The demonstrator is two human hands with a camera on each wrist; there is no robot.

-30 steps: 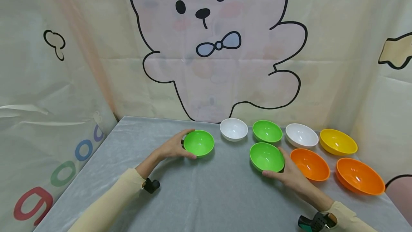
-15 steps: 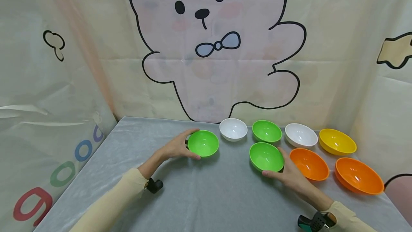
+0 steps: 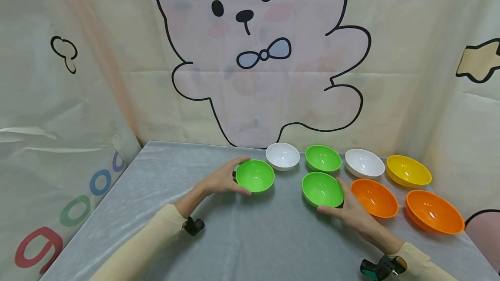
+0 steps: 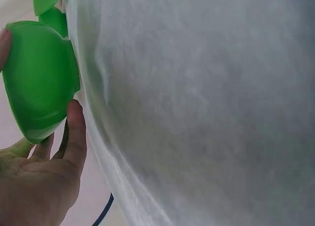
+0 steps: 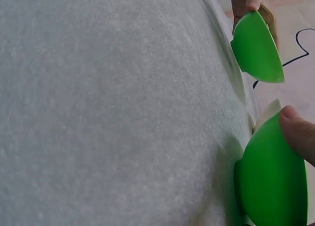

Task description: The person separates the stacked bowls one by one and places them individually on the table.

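Observation:
In the head view my left hand point(image 3: 222, 180) grips a small green bowl point(image 3: 255, 176) from its left side, thumb at the near rim and fingers round the far side. The left wrist view shows this bowl point(image 4: 42, 80) close over the cloth, one finger by its foot. My right hand point(image 3: 354, 208) holds a second green bowl point(image 3: 322, 189) at its right side, thumb on the near wall. From the right wrist, that bowl point(image 5: 273, 174) appears large, with the left hand's bowl point(image 5: 257, 49) beyond it. Both bowls are upright and hold nothing.
Behind stand a white bowl point(image 3: 283, 156), a third green bowl point(image 3: 323, 158), another white bowl point(image 3: 364, 163) and a yellow bowl point(image 3: 408, 171). Two orange bowls, a smaller one point(image 3: 375, 198) and a larger one point(image 3: 435, 212), sit at right. A grey cloth point(image 3: 250, 237) covers the table; a printed curtain point(image 3: 250, 86) hangs behind.
My left hand has carried its green bowl to the right, nearer the bowl in my right hand. The right hand and the other bowls have stayed in place.

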